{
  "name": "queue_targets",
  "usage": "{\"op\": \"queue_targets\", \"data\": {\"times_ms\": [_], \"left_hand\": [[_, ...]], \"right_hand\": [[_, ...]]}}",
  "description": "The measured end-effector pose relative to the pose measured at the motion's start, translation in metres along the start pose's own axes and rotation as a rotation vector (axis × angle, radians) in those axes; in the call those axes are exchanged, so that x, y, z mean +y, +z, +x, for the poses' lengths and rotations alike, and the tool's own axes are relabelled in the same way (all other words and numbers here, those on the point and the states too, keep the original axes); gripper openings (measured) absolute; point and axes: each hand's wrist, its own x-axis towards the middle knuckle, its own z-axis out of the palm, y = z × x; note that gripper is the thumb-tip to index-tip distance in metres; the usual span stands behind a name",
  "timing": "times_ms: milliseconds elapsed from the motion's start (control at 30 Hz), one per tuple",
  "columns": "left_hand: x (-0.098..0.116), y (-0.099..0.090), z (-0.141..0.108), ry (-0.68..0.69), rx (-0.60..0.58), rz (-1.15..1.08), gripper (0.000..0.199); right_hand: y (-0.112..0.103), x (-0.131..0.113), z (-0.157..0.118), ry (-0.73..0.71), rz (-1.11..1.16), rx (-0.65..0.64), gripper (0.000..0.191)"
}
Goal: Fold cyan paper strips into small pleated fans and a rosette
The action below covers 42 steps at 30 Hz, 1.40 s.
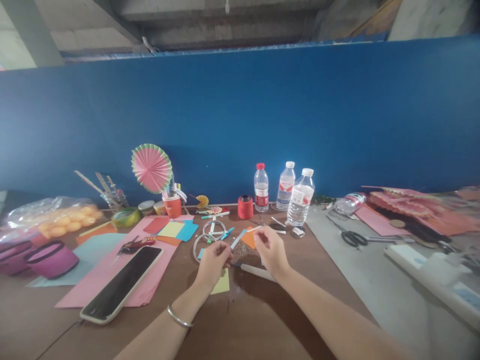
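My left hand (214,261), with a silver bangle on its wrist, is closed in a pinch on a thin pale strip (238,239) that slants up to the right. My right hand (272,252) is a little to the right, its fingertips pinched together; what they hold is too small to make out. Beneath and between the hands lies a white-handled tool (258,272). A yellow paper square (222,282) is under my left hand, and an orange paper piece (248,239) lies behind, between the hands.
Behind stand a red thread spool (245,207) and bottles (261,192). At left are a phone (122,285), pink paper (92,280) and a red cup (172,206) with a paper fan (152,168). Scissors (352,237) and a power strip (431,280) lie at right.
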Motion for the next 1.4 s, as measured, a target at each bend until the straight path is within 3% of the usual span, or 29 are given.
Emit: {"op": "queue_targets", "data": {"times_ms": [100,233,333,433,600,667,767,933,1033,1100,1167,1200,1267,1400], "left_hand": [[0.002,0.001,-0.003,0.052,-0.049,0.040,0.018],[0.006,0.003,-0.008,0.176,-0.123,0.135,0.019],[0.007,0.003,-0.010,0.197,-0.133,0.184,0.020],[0.007,0.002,-0.008,0.155,-0.090,0.160,0.018],[0.003,-0.002,-0.003,-0.025,0.001,-0.058,0.019],[0.002,-0.003,-0.002,-0.055,0.020,-0.138,0.020],[0.001,-0.003,-0.001,-0.079,0.019,-0.220,0.021],[0.004,-0.001,-0.002,-0.118,-0.021,-0.390,0.019],[0.008,0.000,-0.005,-0.150,-0.067,-0.484,0.017],[0.010,0.000,-0.007,-0.172,-0.130,-0.536,0.016],[0.011,0.001,-0.009,-0.201,-0.203,-0.595,0.015],[0.010,0.001,-0.009,-0.214,-0.233,-0.619,0.015],[0.008,0.001,-0.009,-0.233,-0.262,-0.635,0.014],[0.003,0.001,-0.008,-0.252,-0.275,-0.613,0.012]], "right_hand": [[0.006,-0.008,-0.010,-0.138,-0.035,-0.199,0.015],[0.016,-0.006,-0.016,-0.043,0.031,-0.236,0.015],[0.017,0.000,-0.013,0.040,0.109,-0.228,0.014],[0.016,0.007,-0.007,0.149,0.199,-0.131,0.017],[0.004,0.029,0.014,0.345,0.424,0.221,0.022],[-0.007,0.039,0.023,0.380,0.352,0.390,0.021],[-0.023,0.045,0.032,0.364,0.274,0.431,0.022],[-0.026,0.031,0.027,0.141,-0.254,0.304,0.043],[-0.013,0.018,0.016,0.069,-0.345,0.245,0.037],[-0.003,0.012,0.009,0.106,-0.161,0.044,0.028],[0.007,0.007,0.003,0.224,0.176,-0.203,0.024],[0.011,0.006,0.000,0.288,0.331,-0.263,0.025],[0.018,0.004,-0.005,0.359,0.578,-0.277,0.025],[0.021,0.000,-0.009,0.412,0.778,-0.208,0.018]]}}
